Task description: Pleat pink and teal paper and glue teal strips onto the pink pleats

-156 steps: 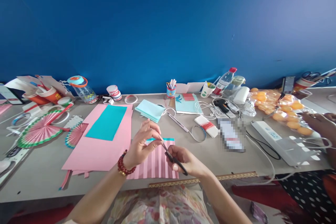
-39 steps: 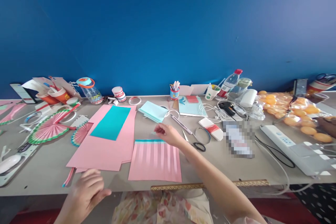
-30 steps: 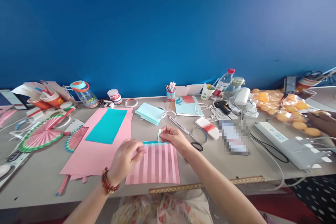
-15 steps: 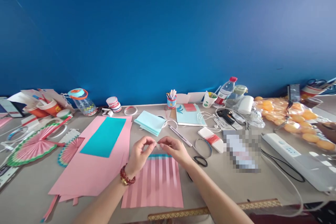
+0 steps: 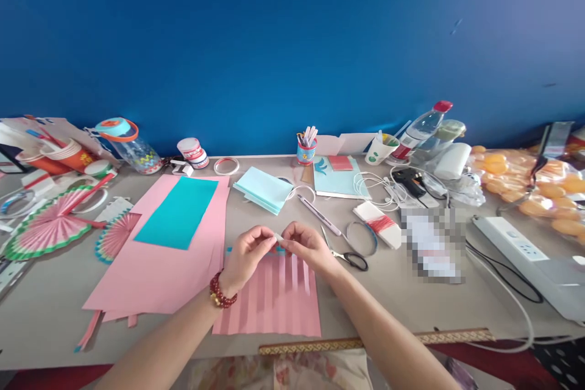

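Pleated paper (image 5: 272,301), near table edge (image 5: 59,364), scissors (image 5: 339,254) apart

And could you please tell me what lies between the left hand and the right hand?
In the head view, a whitish piece, too small to identify, is pinched between the left hand and the right hand, with pleated pink paper below.
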Action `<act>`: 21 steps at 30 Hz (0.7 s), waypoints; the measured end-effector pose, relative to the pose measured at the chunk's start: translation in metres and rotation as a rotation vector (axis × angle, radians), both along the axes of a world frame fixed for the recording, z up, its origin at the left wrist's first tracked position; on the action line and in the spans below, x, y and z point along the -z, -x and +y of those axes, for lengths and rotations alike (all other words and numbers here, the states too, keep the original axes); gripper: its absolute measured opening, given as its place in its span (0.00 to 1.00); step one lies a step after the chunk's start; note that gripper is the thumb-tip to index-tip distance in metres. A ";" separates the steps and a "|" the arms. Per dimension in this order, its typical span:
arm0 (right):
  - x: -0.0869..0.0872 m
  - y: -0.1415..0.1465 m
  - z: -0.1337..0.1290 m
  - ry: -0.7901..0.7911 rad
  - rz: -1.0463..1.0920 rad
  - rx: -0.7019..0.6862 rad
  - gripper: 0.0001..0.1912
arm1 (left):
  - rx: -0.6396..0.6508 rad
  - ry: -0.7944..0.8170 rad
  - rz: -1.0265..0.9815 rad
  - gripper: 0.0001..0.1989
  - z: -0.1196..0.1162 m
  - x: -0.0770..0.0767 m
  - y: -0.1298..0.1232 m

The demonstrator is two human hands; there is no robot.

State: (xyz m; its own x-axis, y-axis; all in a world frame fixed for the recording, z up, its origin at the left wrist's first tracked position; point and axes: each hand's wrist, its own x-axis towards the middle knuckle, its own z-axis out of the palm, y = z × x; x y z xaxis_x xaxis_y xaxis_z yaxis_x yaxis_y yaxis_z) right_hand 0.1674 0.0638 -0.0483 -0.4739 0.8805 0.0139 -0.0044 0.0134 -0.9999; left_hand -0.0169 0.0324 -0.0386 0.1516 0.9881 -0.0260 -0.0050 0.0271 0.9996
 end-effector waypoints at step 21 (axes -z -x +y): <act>-0.011 0.003 -0.011 -1.009 -0.422 0.235 0.05 | -0.057 -0.598 0.621 0.06 -0.009 -0.003 -0.004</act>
State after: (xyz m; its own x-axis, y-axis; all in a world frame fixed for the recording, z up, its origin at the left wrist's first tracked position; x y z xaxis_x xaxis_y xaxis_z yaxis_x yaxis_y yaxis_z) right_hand 0.1640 0.0527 -0.0375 -0.4328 0.6245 0.6502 0.4415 0.7756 -0.4510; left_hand -0.0130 0.0238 -0.0356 0.2322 0.8681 0.4388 0.5619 -0.4879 0.6680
